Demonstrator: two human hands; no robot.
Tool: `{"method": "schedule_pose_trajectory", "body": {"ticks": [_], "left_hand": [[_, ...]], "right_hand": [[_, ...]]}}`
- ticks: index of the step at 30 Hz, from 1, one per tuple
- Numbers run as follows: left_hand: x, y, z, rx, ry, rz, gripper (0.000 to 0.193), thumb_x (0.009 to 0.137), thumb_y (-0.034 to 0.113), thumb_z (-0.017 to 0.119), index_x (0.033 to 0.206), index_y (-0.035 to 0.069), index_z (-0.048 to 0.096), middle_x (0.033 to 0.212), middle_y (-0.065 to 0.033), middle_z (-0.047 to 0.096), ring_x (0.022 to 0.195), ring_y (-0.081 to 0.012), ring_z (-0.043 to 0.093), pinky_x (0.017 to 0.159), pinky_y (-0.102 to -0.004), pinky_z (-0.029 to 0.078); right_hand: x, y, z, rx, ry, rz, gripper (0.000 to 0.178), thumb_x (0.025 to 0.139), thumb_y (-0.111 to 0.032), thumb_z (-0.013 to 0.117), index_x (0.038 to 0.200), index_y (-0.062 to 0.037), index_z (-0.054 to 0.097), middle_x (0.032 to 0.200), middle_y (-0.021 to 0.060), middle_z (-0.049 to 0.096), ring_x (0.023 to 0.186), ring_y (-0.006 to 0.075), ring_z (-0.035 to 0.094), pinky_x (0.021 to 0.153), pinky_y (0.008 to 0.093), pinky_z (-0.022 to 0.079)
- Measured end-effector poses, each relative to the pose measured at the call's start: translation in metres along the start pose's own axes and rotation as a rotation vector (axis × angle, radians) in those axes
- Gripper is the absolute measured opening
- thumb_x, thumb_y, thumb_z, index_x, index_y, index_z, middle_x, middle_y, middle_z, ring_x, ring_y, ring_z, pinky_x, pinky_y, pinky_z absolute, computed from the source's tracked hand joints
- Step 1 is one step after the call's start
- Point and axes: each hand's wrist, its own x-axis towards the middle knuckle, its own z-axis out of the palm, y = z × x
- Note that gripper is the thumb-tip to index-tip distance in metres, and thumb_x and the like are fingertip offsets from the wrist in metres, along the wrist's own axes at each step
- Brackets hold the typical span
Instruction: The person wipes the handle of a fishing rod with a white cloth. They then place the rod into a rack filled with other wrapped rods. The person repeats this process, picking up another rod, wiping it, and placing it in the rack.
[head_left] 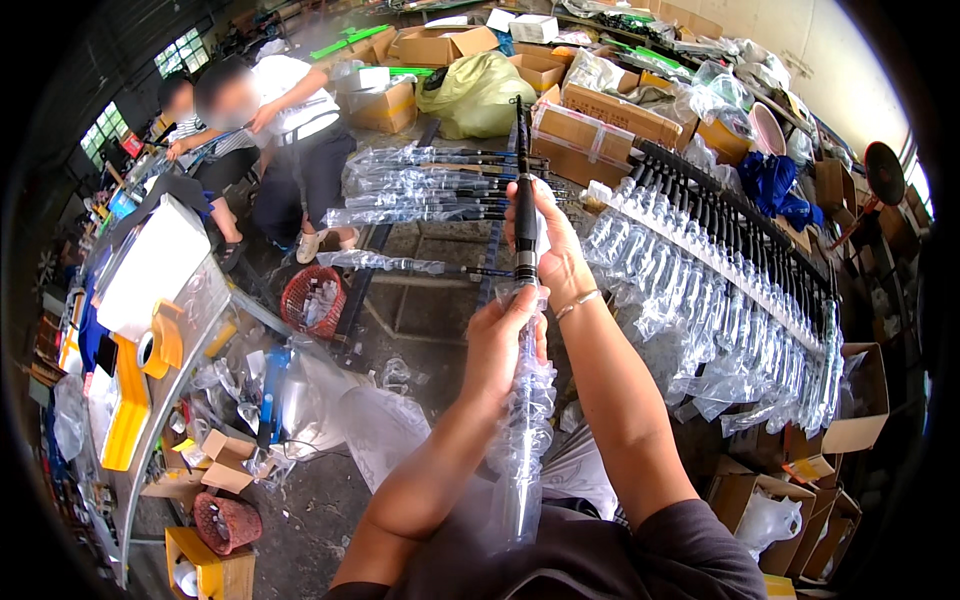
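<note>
A fishing rod (524, 215) points away from me, its black handle at the far end. Clear crinkled plastic sleeving (520, 420) covers the nearer length, down toward my body. My left hand (500, 345) is closed round the rod where the sleeve begins, just below the reel seat. Farther up, my right hand (548, 235) wraps the black handle from the right side. Something whitish shows between that palm and the handle; I cannot make out what it is.
Sleeved rods (420, 190) lie across a metal frame (400, 290) ahead. On the right, a rack (720, 240) holds many more. A red basket (312, 300) and a table (190, 385) with tape (160, 345) are left. Two people (290, 130) sit beyond; cartons (445, 45) fill the back.
</note>
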Motion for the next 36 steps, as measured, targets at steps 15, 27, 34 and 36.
{"method": "schedule_pose_trajectory", "body": {"ticks": [15,27,34,36], "left_hand": [[0.000,-0.004,-0.003,0.051,0.009,0.013,0.042,0.094,0.034,0.059,0.111,-0.004,0.059,0.062,-0.0027,0.055,0.047,-0.0100,0.050,0.046,-0.0230,0.037],[0.003,-0.010,-0.007,0.129,0.031,0.050,0.037,0.093,0.032,0.060,0.109,-0.001,0.061,0.063,-0.0015,0.054,0.046,-0.0090,0.051,0.044,-0.0224,0.039],[0.006,-0.022,-0.020,0.224,0.058,0.276,0.025,0.093,0.024,0.062,0.104,0.002,0.061,0.062,0.0002,0.053,0.045,-0.0068,0.049,0.042,-0.0209,0.039],[0.006,-0.022,-0.020,0.236,0.061,0.291,0.022,0.093,0.024,0.062,0.099,0.002,0.061,0.062,0.0006,0.053,0.045,-0.0064,0.049,0.042,-0.0207,0.040]], "right_hand": [[0.000,-0.003,-0.001,-0.086,0.034,0.009,0.031,0.091,-0.032,0.063,0.101,-0.0024,0.064,0.068,0.0035,0.060,0.056,0.0129,0.056,0.048,0.0254,0.048],[-0.009,-0.014,0.009,-0.244,0.076,-0.037,0.022,0.094,-0.027,0.059,0.107,-0.0088,0.060,0.093,0.0092,0.070,0.063,0.0115,0.062,0.046,0.0227,0.045],[-0.044,-0.027,0.032,-0.966,0.177,-0.431,0.024,0.092,-0.008,0.058,0.115,-0.0044,0.059,0.096,0.0048,0.064,0.088,0.0129,0.057,0.079,0.0262,0.044],[-0.053,-0.025,0.040,-1.172,0.080,-0.592,0.019,0.092,-0.007,0.057,0.111,-0.0029,0.059,0.093,0.0056,0.062,0.085,0.0151,0.056,0.078,0.0282,0.044]]}}
